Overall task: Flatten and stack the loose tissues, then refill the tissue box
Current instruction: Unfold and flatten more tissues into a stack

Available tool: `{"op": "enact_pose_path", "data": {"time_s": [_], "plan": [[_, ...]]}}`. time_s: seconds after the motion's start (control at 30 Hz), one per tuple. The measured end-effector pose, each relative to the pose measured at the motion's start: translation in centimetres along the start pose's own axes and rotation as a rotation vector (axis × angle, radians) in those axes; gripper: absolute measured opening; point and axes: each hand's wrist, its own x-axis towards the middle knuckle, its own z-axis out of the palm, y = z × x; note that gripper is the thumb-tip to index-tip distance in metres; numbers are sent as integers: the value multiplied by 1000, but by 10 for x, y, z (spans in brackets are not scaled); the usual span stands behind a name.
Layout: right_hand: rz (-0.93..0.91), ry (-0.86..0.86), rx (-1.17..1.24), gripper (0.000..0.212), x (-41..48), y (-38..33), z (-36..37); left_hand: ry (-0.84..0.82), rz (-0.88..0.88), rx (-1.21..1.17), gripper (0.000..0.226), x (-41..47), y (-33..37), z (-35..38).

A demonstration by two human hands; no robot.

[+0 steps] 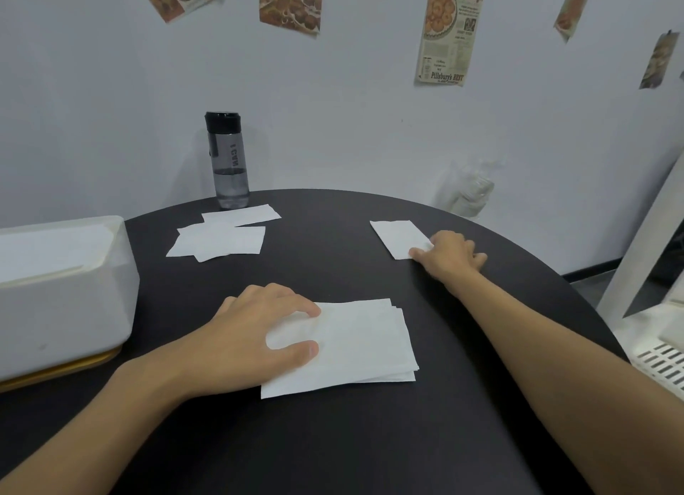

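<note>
A stack of flat white tissues (355,343) lies on the black round table (333,439) in front of me. My left hand (259,331) rests on the stack's left part, fingers spread and pressing it down. A single white tissue (398,237) lies at the right rear of the table; my right hand (449,252) reaches to its near right corner and pinches the edge with thumb and fingers. Three loose tissues (222,232) lie overlapping at the rear left. The white tissue box (63,298) stands at the table's left edge, on a yellowish base.
A grey water bottle (227,161) with a black cap stands at the back by the wall, just behind the loose tissues. A clear plastic bag (468,191) leans on the wall at the back right. White furniture (651,309) stands close to the table's right edge.
</note>
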Motion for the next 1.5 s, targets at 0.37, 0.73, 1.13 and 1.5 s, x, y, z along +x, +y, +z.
{"op": "enact_pose_path", "data": {"time_s": [0.37,0.73,1.13,1.5], "plan": [[-152,-8,388,13,-8,-1,-5,17,24,-1,61,2,-5,0],[-314,-282,612,41,-27,-8,-11,34,13,-34,37,1,-5,-2],[-374,-266,859,19,-62,-29,-34,514,-82,-336,35,13,-8,-6],[-415,-603,1221,20,-126,-29,-67,530,-206,-735,51,11,7,-17]]}}
